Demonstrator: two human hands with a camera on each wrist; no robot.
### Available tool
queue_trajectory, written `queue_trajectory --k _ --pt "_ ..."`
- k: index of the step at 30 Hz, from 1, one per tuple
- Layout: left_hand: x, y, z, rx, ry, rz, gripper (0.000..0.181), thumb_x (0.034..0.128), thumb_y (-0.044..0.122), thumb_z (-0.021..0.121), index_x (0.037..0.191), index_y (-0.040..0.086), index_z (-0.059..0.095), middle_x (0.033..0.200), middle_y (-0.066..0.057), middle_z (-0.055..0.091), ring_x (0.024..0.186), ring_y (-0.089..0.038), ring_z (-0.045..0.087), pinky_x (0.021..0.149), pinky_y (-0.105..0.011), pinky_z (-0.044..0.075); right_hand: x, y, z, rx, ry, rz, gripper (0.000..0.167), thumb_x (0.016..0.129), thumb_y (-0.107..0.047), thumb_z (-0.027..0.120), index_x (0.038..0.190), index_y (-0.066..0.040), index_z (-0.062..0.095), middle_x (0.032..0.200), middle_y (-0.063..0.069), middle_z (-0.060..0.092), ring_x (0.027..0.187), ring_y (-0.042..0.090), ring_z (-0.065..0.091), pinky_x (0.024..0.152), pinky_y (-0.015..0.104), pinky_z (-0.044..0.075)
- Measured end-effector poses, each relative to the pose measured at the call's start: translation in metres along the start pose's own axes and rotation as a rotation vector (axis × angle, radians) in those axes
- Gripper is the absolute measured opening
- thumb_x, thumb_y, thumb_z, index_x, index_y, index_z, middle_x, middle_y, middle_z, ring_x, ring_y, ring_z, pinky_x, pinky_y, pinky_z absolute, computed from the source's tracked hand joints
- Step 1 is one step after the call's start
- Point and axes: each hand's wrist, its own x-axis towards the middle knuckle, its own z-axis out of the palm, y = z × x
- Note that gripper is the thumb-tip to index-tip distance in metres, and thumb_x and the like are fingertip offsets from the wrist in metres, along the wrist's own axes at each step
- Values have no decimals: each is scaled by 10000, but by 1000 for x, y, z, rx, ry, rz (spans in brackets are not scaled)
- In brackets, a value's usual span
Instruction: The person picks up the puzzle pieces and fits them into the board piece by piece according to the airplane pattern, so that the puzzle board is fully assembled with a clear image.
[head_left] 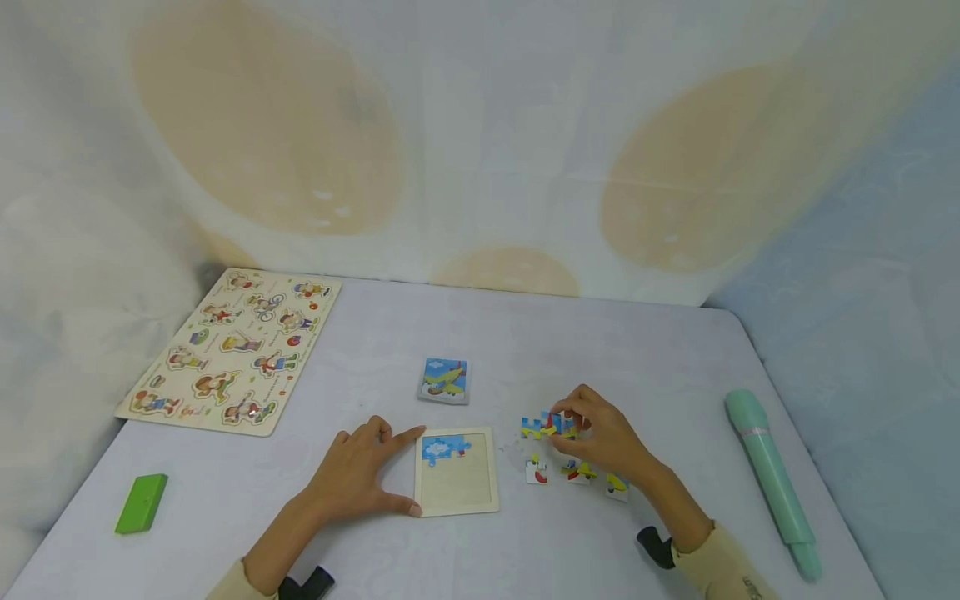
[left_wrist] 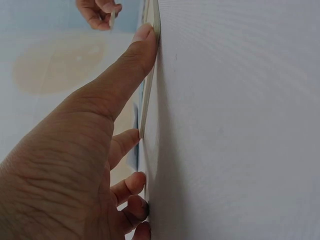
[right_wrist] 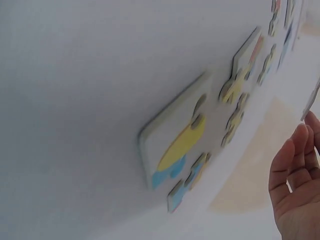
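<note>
A square wooden puzzle tray (head_left: 457, 492) lies flat, with joined blue sky puzzle pieces (head_left: 442, 448) in its upper left. My left hand (head_left: 356, 471) has thumb and index finger spread, touching the tray's left corners; in the left wrist view the thumb (left_wrist: 125, 70) rests on its edge. To the tray's right, my right hand (head_left: 603, 437) pinches a puzzle piece (right_wrist: 311, 102), held above the table and seen edge-on in the right wrist view. Below that hand lie several loose pieces, among them a white-and-red one (head_left: 536, 471) and a yellow one (head_left: 617, 486).
Behind the tray lies a small square airplane picture (head_left: 445, 381). A large figure puzzle board (head_left: 232, 350) lies at the back left, and a green block (head_left: 142, 503) at the front left. Along the right edge is a mint-green cylinder (head_left: 774, 483). Hanging cloth surrounds the table.
</note>
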Motion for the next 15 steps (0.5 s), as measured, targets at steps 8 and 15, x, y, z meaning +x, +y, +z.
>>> queue_trajectory --k 8,15 --pt "0 0 0 -9 -6 -6 1052 532 875 689 1439 370 517 953 92 363 797 -81 345 696 -303 249 3 -12 8 0 -32 -51 304 775 -170 834 1053 -119 720 942 35 551 807 122 501 706 281 497" --pt "0 -1 1 -9 -5 -4 1061 529 893 668 1439 370 517 952 93 363 800 -80 346 698 -301 248 3 -17 16 52 -39 -126 319 762 -137 845 1053 -104 718 934 29 551 802 140 518 701 280 500"
